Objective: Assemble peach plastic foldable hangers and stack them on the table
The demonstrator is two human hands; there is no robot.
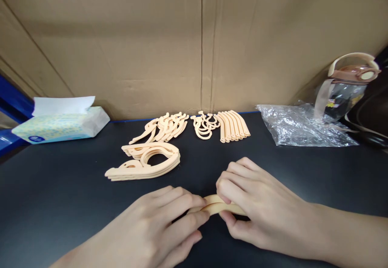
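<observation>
Between my two hands are cream plastic hanger pieces [216, 208], lying against each other just above the black tabletop. My left hand [163, 223] grips their left end, its fingers covering most of that end. The right end is pinched by my right hand [254, 203], thumb below and fingers curled over the top. Beyond my left hand lies a stack of folded cream hangers [163, 170]. Behind it are a pile of curved hanger arms [171, 127], a small heap of hooks [203, 126] and a row of curved strips [233, 126].
A tissue pack [60, 126] sits at the back left on the black table [60, 195]. At the back right lies a clear plastic bag [303, 126] beside a water bottle [345, 94]. Brown cardboard [136, 45] stands behind the table.
</observation>
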